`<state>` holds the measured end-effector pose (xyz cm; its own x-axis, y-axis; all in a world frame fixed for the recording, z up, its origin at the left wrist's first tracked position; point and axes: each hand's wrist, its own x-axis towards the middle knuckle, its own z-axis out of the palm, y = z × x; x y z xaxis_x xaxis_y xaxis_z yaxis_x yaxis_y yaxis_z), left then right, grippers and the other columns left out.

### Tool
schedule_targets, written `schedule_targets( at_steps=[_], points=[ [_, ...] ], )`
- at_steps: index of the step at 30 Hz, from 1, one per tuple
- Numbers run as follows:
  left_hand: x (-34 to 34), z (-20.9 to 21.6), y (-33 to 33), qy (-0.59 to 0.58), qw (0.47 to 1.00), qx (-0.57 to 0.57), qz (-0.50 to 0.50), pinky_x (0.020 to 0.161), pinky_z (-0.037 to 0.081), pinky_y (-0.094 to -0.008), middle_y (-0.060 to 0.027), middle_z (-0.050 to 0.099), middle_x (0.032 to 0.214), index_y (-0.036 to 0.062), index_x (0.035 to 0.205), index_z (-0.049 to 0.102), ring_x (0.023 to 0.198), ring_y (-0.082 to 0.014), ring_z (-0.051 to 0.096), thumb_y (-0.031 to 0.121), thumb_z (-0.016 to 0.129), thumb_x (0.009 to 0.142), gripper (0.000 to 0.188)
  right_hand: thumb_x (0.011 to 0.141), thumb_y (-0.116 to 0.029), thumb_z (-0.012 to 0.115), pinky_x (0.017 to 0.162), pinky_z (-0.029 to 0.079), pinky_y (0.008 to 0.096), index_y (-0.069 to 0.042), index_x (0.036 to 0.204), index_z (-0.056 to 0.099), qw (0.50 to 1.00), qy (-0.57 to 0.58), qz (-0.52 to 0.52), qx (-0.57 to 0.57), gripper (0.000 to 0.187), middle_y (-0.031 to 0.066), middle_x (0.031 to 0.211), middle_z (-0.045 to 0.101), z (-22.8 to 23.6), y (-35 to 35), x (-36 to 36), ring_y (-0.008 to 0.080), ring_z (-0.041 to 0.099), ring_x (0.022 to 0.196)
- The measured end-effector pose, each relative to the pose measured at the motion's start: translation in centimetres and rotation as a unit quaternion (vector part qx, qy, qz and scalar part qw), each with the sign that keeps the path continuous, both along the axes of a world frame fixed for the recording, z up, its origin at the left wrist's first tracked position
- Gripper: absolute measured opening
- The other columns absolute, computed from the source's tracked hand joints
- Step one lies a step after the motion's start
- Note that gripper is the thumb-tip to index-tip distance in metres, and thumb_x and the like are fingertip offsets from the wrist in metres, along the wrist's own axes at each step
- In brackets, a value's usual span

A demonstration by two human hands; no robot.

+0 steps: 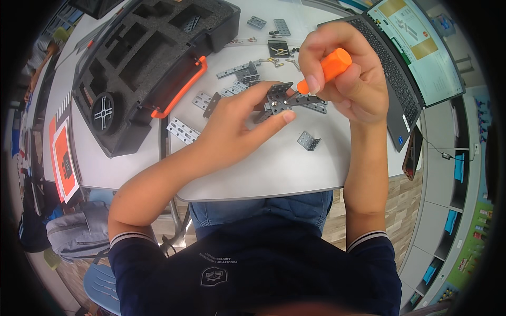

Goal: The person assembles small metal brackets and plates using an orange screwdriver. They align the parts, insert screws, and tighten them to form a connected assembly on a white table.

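My right hand (pixel 350 73) is closed round the orange handle of a screwdriver (pixel 336 64). The shaft points down and left at a screw in a dark perforated metal bracket (pixel 278 98). My left hand (pixel 240 118) grips that bracket, its thumb along the near side; the fingers behind it are partly hidden. Two shiny screw heads show on the bracket's face. Just in front of my hands, a small grey angle bracket (pixel 308 140) lies on the white table (pixel 253 174). Another perforated strip (pixel 182 130) lies beside my left forearm.
An open black case (pixel 142 52) with foam slots and an orange handle stands at the left, a black wheel (pixel 106 111) at its near corner. Loose screws (pixel 271 61) and metal plates (pixel 281 27) lie farther back. A laptop (pixel 392 68) stands at the right, an orange-and-white booklet (pixel 64 163) far left.
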<state>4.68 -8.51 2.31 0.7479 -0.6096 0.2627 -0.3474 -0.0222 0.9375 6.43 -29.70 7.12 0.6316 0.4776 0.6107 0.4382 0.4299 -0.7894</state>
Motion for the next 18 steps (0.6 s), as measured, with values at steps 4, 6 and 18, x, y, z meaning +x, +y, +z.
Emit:
schedule_targets(
  at_steps=[4,6,18],
  points=[
    [0.0,0.0,0.0,0.003,1.000,-0.010,0.000,0.080,0.054,-0.0294,-0.0120,0.072,0.102,0.0013,0.124,0.060,0.092,-0.0158,0.070,0.021,0.070,0.096,0.036,0.098,-0.020,0.064,0.049,0.040,0.0166,0.007,0.119,0.063,0.997,0.078,0.028,0.003,0.034,0.0203,0.105,0.070,0.1,-0.9,-0.4,0.0088,0.061,0.064],
    [0.0,0.0,0.0,0.007,1.000,-0.011,-0.001,0.080,0.055,-0.0294,-0.0120,0.072,0.102,0.0010,0.124,0.061,0.092,-0.0161,0.070,0.021,0.070,0.096,0.036,0.097,-0.017,0.066,0.056,0.046,0.0183,0.007,0.119,0.062,0.999,0.010,-0.018,-0.030,0.033,0.0217,0.108,0.069,-0.1,-1.4,-0.1,0.0132,0.067,0.074],
    [0.2,-0.3,-0.3,-0.026,0.999,-0.036,0.010,0.080,0.056,-0.0309,-0.0113,0.072,0.100,0.0003,0.124,0.061,0.092,-0.0161,0.071,0.021,0.070,0.096,0.036,0.090,-0.008,0.071,0.068,0.053,0.0248,-0.007,0.114,0.050,0.990,-0.014,-0.134,-0.032,0.032,0.0122,0.092,0.065,-0.3,-0.2,-0.8,0.0135,0.062,0.078]
  ],
)
